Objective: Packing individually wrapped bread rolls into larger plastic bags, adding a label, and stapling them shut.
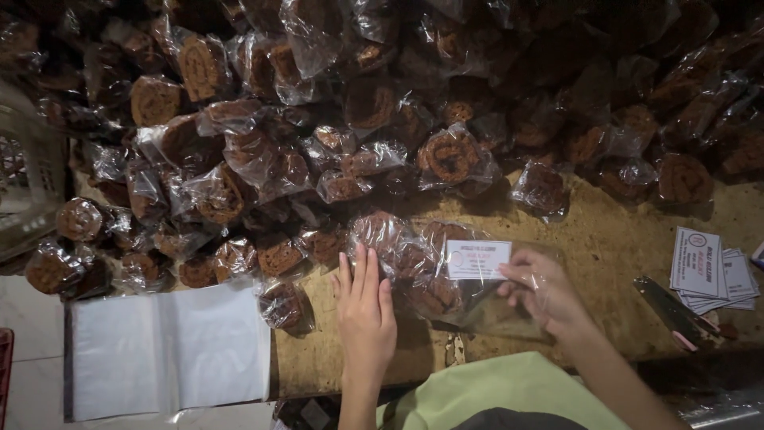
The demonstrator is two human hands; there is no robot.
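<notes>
A clear plastic bag (414,267) holding a few brown rolled cakes lies on the worn wooden table (613,239) in front of me. My left hand (364,306) rests flat, fingers together, on the bag's left side. My right hand (541,288) pinches the bag's open right end, where a small white printed label card (477,259) sits inside the plastic. Both forearms reach up from the bottom edge over a light green cloth (509,390).
A large heap of single-wrapped brown rolled cakes (334,119) covers the far table. A stack of flat clear bags (167,346) lies at lower left. White label cards (712,271) and a dark metal tool (672,310) lie at right. A pale crate (28,175) stands at left.
</notes>
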